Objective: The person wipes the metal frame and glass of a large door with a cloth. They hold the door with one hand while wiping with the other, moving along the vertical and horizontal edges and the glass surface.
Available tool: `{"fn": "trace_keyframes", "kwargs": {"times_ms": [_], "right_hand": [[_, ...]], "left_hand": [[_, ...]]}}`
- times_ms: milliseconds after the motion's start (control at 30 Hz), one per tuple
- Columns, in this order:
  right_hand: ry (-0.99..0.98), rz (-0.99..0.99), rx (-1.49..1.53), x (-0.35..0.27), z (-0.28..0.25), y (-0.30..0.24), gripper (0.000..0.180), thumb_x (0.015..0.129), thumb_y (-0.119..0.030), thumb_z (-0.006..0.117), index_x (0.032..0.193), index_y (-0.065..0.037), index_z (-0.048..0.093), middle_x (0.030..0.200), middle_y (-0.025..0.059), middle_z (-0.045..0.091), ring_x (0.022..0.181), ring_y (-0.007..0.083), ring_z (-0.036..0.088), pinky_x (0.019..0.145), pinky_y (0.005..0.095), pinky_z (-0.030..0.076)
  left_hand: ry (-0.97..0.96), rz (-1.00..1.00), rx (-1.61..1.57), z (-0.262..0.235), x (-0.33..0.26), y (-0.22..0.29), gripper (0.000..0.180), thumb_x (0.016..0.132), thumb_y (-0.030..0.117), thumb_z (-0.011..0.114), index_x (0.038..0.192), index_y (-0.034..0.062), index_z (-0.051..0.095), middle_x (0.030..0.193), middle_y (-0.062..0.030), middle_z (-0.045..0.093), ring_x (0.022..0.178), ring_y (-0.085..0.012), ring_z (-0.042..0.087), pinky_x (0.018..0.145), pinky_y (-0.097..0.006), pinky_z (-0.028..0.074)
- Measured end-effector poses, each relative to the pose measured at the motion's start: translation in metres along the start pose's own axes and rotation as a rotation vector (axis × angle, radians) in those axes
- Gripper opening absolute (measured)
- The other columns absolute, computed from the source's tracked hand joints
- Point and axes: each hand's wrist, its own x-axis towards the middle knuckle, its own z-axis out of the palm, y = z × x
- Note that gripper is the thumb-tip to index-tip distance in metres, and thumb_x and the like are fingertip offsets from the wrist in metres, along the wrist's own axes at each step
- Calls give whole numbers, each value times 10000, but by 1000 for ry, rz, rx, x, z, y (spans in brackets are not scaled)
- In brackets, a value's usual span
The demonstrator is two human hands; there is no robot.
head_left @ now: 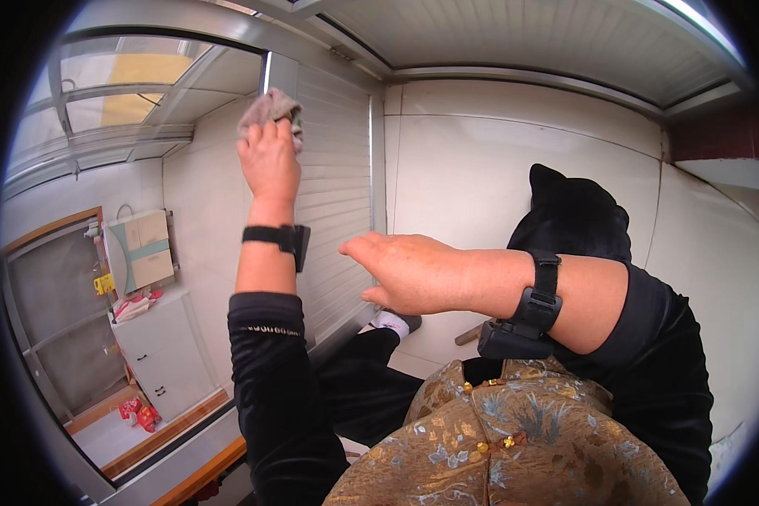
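My left hand reaches forward with its fingers closed on a crumpled, greyish-pink cloth. The cloth lies against the metal frame between the glass pane and a white ribbed panel. My right hand is held in front of my body, pointing left toward the ribbed panel. Its thumb stands apart from the fingers and nothing shows in it; the fingertips are partly turned away. Whether it touches the panel, I cannot tell. Both wrists carry black straps.
Beyond the glass at left are a white cabinet, a box on it and red items below. A ribbed, metal-framed panel spans the top. My shod foot rests on pale floor tiles; a dark, rounded shape is at right.
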Motion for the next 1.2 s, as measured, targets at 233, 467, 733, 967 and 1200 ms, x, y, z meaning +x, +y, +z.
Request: {"fn": "trace_keyframes", "kwargs": {"times_ms": [233,467,733,967,1200], "right_hand": [[24,-15,9,0,-5,3,608,890,-191,677,1390,7,393,1299,250,535,1127,395,588,951,439,506],[33,27,-34,-2,-2,6,614,897,-216,672,1401,-9,389,1301,246,538,1136,396,583,967,441,492],[103,11,-51,-1,-1,10,505,868,-225,691,1252,17,472,1218,233,576,1107,391,597,907,457,513],[117,-39,-70,-9,4,9,476,865,-217,699,1213,24,482,1224,232,570,1105,387,602,899,451,518],[105,-53,-118,-10,12,9,461,865,-211,705,1190,28,481,1190,235,572,1057,399,620,875,456,527]], "left_hand": [[-56,28,40,-1,12,-4,253,743,137,704,990,158,655,940,14,632,987,-226,567,809,-402,418],[-217,15,-5,-10,-50,21,207,729,122,700,928,146,645,963,-8,636,1032,-230,535,830,-408,396],[-295,18,-133,-38,-165,40,245,694,98,700,930,115,635,921,-33,608,1002,-246,531,820,-426,390],[-611,54,-132,-67,-273,58,194,706,125,691,896,118,653,904,-39,617,997,-249,534,828,-427,386],[-425,-2,-178,-68,-241,49,292,687,132,721,975,115,678,957,-33,645,1009,-260,555,830,-421,405]]}}
